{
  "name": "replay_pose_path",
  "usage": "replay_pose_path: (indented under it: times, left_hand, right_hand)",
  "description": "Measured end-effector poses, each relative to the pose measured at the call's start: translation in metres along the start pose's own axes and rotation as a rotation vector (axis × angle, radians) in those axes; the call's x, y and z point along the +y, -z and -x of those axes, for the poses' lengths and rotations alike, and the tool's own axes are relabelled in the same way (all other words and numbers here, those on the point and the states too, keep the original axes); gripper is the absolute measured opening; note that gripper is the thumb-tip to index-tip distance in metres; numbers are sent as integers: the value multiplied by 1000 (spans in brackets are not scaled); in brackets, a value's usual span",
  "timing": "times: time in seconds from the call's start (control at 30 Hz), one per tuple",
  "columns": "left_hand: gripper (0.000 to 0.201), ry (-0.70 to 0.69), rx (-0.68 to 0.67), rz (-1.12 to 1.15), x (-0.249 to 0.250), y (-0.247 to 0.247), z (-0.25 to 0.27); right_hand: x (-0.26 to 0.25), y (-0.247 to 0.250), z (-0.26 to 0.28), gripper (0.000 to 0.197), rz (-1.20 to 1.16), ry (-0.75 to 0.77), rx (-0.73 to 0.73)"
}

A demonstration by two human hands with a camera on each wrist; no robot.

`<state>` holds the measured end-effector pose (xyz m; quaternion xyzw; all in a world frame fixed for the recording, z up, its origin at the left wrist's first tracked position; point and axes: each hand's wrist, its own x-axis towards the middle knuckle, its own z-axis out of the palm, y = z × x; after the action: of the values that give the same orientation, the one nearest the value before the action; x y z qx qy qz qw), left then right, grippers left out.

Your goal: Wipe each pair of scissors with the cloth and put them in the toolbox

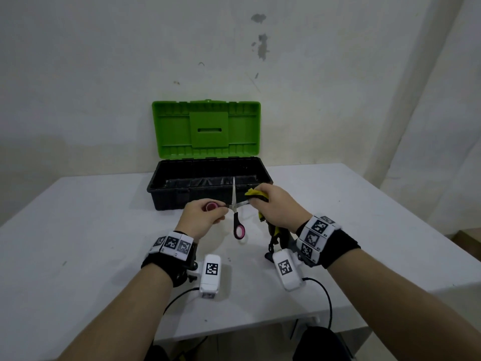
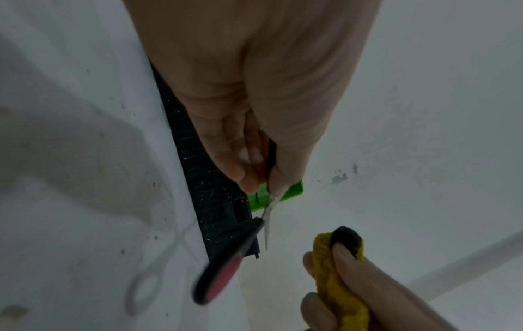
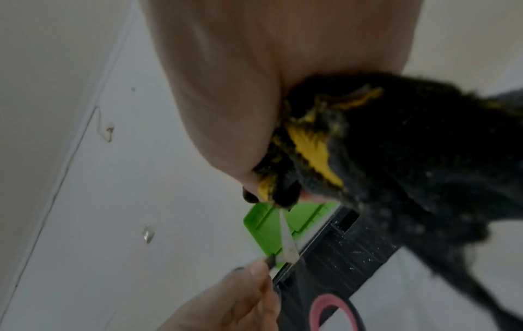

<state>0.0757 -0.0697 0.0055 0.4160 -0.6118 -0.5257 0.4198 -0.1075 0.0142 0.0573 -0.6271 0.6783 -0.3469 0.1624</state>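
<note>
Left hand (image 1: 201,216) pinches one scissors (image 1: 235,212) handle; right hand (image 1: 276,207) clamps cloth (image 1: 256,193) round a blade before the toolbox (image 1: 208,190). Light, stiff, sharp: hold by handles.

Pink-and-black scissors (image 1: 235,216) spread open above the tabletop, one blade wrapped in the yellow-black cloth (image 1: 256,194); black toolbox (image 1: 166,187), green lid raised, stands farther back.

Toolbox (image 1: 208,196) open-topped; upright lid (image 1: 206,128) blocks rear approach.
</note>
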Motion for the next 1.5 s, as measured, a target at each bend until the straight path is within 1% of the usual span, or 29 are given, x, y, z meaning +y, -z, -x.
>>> replay_pose_path:
  times: [0.07,0.13,0.2,0.27,0.4,0.5,0.57,0.63,0.7,0.77,0.9,1.0,1.07,1.13,1.2,1.3,1.4,1.5]
  left_hand:
    - [6,22,4,104,1,-2,1]
    - [5,58,-16,225,3,-3,2]
    - [9,86,-38,340,6,-6,4]
    - [12,106,-51,403,8,-9,6]
    - [16,115,-64,370,9,-15,9]
    - [16,99,-30,358,9,-18,10]
    - [15,83,-18,344,7,-19,10]
    - [15,62,-51,317,7,-19,12]
    - [19,49,-77,260,7,-20,15]
    - [22,44,-58,214,7,-20,18]
    - [20,52,7,209,3,-18,17]
    - [21,110,33,300,4,-17,16]
    - [17,161,54,400,7,-15,16]
    - [14,176,56,467,8,-14,16]
    - [20,139,7,427,7,-14,17]
    - [25,70,-79,257,6,-17,22]
    - [16,7,-88,193,7,-19,25]
    - [9,18,-70,223,7,-18,25]
  right_hand:
    - [-1,0,1,15,11,54,39]
    - [-3,0,0,12,16,90,79]
    - [-6,1,0,8,-38,111,137]
    - [-9,1,-1,13,-79,151,181]
    - [-12,-8,0,16,121,270,113]
    - [-14,-17,4,18,147,296,119]
    - [-13,-25,5,22,176,339,85]
    - [-12,-30,6,26,216,386,28]
    - [-13,-32,5,20,257,410,21]
    - [-12,-30,4,14,251,408,59]
    - [-10,-27,2,15,237,376,93]
    - [-9,-24,2,14,217,364,122]
    - [-8,-22,1,14,209,363,133]
    - [-8,-21,2,14,197,359,136]
    - [-9,-22,4,15,202,375,130]
    - [-11,-27,7,14,231,427,60]
    - [-9,-32,10,11,289,460,8]
    - [-7,-31,9,13,291,412,59]
